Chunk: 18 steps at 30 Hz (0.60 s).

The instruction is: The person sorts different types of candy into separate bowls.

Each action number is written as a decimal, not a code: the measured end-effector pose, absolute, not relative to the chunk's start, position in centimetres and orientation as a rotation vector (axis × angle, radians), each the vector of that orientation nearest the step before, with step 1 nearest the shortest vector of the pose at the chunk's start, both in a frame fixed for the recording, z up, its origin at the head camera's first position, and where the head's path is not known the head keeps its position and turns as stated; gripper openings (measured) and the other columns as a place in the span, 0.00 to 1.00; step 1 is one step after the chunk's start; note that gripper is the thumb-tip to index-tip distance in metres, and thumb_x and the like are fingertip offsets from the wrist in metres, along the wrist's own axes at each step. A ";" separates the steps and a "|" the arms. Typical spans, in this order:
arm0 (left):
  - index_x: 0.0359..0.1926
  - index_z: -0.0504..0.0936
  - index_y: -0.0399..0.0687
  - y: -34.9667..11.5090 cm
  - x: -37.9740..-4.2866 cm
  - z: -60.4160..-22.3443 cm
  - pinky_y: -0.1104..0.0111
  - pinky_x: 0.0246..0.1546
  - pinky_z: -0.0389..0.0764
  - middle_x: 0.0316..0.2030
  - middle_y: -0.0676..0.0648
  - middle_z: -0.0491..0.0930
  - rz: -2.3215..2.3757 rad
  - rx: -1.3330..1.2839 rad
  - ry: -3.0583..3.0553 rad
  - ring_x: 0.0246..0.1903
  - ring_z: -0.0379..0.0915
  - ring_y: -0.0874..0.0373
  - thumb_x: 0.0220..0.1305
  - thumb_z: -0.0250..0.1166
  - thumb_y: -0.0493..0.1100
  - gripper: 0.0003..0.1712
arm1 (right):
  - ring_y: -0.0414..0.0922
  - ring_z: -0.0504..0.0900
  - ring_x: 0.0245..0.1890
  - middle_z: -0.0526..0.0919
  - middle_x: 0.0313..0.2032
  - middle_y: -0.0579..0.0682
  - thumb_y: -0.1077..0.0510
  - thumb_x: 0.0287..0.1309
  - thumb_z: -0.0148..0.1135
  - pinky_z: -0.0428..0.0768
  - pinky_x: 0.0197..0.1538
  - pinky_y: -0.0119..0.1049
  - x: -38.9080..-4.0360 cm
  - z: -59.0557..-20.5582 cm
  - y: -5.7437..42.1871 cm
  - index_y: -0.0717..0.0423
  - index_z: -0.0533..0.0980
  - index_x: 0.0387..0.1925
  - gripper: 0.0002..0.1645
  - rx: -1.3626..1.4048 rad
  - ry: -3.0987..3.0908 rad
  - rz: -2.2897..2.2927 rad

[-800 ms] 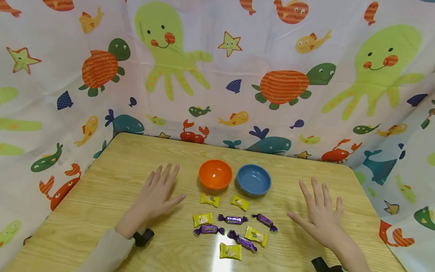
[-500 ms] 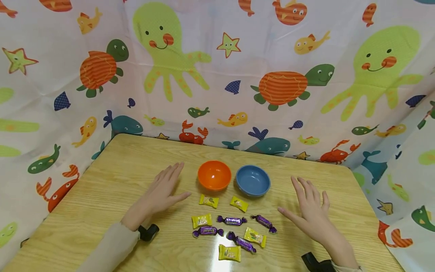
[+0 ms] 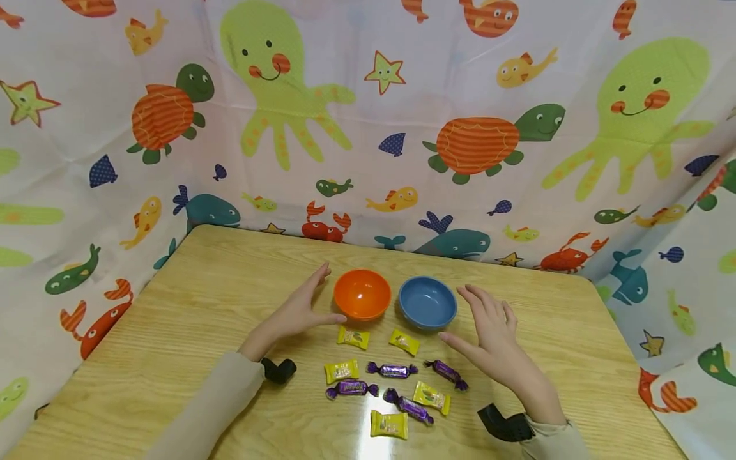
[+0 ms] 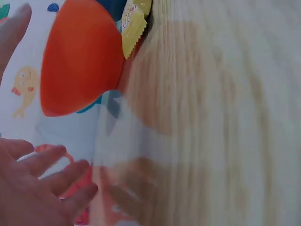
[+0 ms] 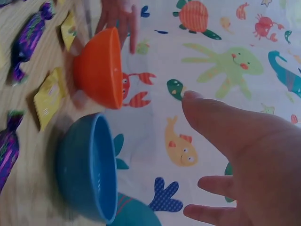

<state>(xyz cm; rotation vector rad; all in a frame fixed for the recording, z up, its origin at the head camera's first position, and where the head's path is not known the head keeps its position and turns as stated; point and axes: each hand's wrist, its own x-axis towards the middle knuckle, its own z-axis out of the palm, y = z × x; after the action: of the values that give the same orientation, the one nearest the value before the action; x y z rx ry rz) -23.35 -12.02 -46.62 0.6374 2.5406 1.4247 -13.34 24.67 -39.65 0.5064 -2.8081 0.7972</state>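
Note:
An orange bowl and a blue bowl stand side by side on the wooden table. My left hand is just left of the orange bowl, thumb spread from the other fingers, holding nothing. In the left wrist view a gap shows between those fingers and the orange bowl. To the right of the blue bowl hovers my right hand, its fingers loosely bent and its thumb pointing toward the bowl. The right wrist view shows the blue bowl apart from that hand.
In front of the bowls lie several yellow-wrapped candies and several purple twist-wrapped candies. Behind the table hangs a curtain printed with sea animals, which also runs along both sides.
Both hands have moved inward toward the bowls, the left one rightward and the right one leftward. Bowls and candies stay in place.

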 end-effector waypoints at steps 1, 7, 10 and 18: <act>0.80 0.39 0.49 -11.9 -23.6 -46.8 0.52 0.71 0.54 0.77 0.45 0.49 1.464 0.621 2.505 0.73 0.50 0.46 0.51 0.77 0.60 0.70 | 0.65 0.51 0.70 0.57 0.70 0.64 0.45 0.59 0.70 0.38 0.64 0.71 -13.5 -39.5 24.4 0.62 0.58 0.72 0.49 0.514 -2.797 0.808; 0.80 0.37 0.49 -11.3 -24.8 -48.1 0.52 0.72 0.51 0.77 0.47 0.49 1.636 0.644 2.318 0.74 0.48 0.48 0.52 0.78 0.51 0.69 | 0.63 0.60 0.66 0.67 0.65 0.61 0.48 0.58 0.72 0.54 0.64 0.68 -14.5 -39.0 22.5 0.60 0.65 0.67 0.42 0.568 -2.742 0.898; 0.79 0.37 0.46 -11.3 -25.5 -48.7 0.51 0.72 0.50 0.77 0.44 0.48 1.695 0.719 2.243 0.74 0.47 0.46 0.54 0.78 0.46 0.68 | 0.60 0.67 0.63 0.72 0.62 0.59 0.48 0.57 0.72 0.66 0.62 0.63 -15.0 -39.0 21.4 0.59 0.69 0.64 0.38 0.599 -2.738 0.953; 0.79 0.38 0.40 -11.5 -27.3 -50.3 0.52 0.72 0.52 0.76 0.40 0.50 1.837 0.838 2.072 0.73 0.50 0.45 0.55 0.76 0.40 0.65 | 0.53 0.78 0.56 0.82 0.53 0.53 0.49 0.58 0.72 0.78 0.55 0.54 -15.9 -39.9 18.8 0.58 0.77 0.55 0.28 0.656 -2.754 1.043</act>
<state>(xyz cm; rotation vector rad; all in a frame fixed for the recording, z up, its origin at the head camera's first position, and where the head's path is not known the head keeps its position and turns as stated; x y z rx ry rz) -27.29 -11.52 -50.27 0.8384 2.0722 1.8374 -15.93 18.75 -39.87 0.6560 -2.7540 1.0426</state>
